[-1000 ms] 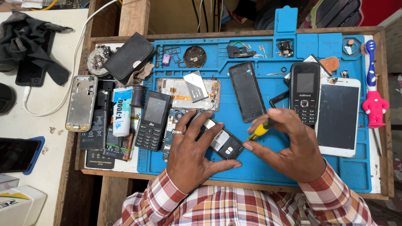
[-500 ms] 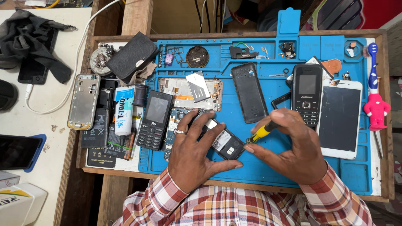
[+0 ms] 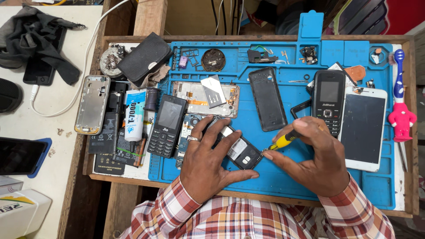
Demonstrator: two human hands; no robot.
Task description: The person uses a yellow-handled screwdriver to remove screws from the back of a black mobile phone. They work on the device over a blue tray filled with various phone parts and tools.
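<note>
The fingers point(image 3: 212, 132) of the left hand point(image 3: 208, 166) spread across a small opened phone point(image 3: 239, 150) and press it flat to the blue repair mat point(image 3: 283, 177), thumb stretched along its near edge, while the right hand point(image 3: 316, 161) pinches a yellow-handled screwdriver point(image 3: 283, 140) between thumb and forefinger, its tip touching the phone's right end. The phone lies low in the middle of the mat, wholly between the two hands. Bare mat shows only in a strip toward the person and in a patch under the right wrist; the wooden tray rim point(image 3: 133, 179) bounds the near side close below the hands. Upward the room is tight: a black back cover point(image 3: 267, 98) lies just above the screwdriver, a stripped phone frame with a loose battery point(image 3: 206, 94) lies above the left fingers, and a black keypad phone point(image 3: 166, 126) sits just left of them, next to a white glue tube point(image 3: 134, 114). To the right, another black keypad phone point(image 3: 328, 99) and a white smartphone point(image 3: 364, 128) crowd the right hand's knuckles, the smartphone partly under it. A pink-and-blue toothbrush point(image 3: 400, 110) lies along the mat's far right edge. On the worktop point(image 3: 44, 128) to the left lie a dark cloth point(image 3: 40, 40), a white cable point(image 3: 88, 57) and a dark phone point(image 3: 20, 155), well apart from the hands.
</note>
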